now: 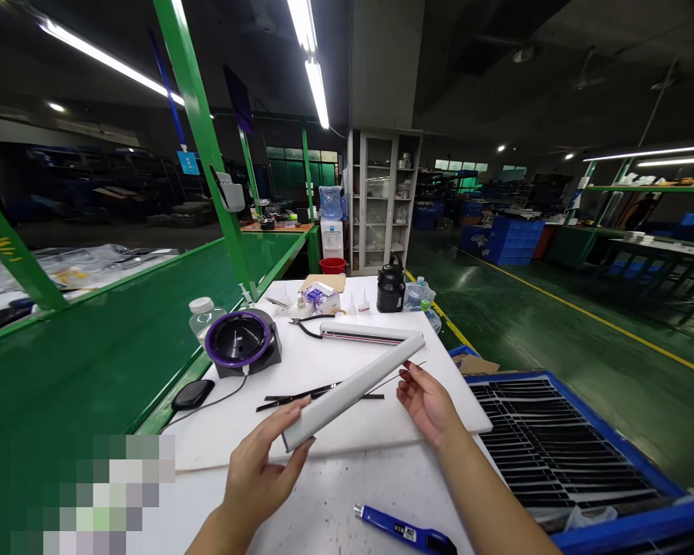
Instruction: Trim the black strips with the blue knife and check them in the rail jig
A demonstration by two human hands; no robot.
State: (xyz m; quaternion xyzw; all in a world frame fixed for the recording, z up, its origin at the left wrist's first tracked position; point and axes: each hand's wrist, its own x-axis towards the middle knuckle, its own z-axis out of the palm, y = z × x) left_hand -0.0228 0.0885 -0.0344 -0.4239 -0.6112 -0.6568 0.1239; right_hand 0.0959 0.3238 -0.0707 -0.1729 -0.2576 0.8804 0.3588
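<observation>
My left hand (264, 462) is closed round the near end of a long light-grey bar (352, 391), which slants up to the right above the white foam board (220, 439). Beside the bar's far end, my right hand (428, 401) pinches a thin dark strip (390, 379) between thumb and fingers. Part of that strip is hidden along the bar's edge. A second similar bar (370, 334) lies further back on the board. Black strips (289, 399) rest on the board under the held bar. Nearer to me lies a blue utility knife (405, 530).
A round purple-rimmed fan (238, 339) and a black case (193, 395) stand at the left. Pliers (309, 324), small bottles (363, 303) and a black jug (391, 287) are along the back. On the right, a blue crate (613, 439) holds many dark strips.
</observation>
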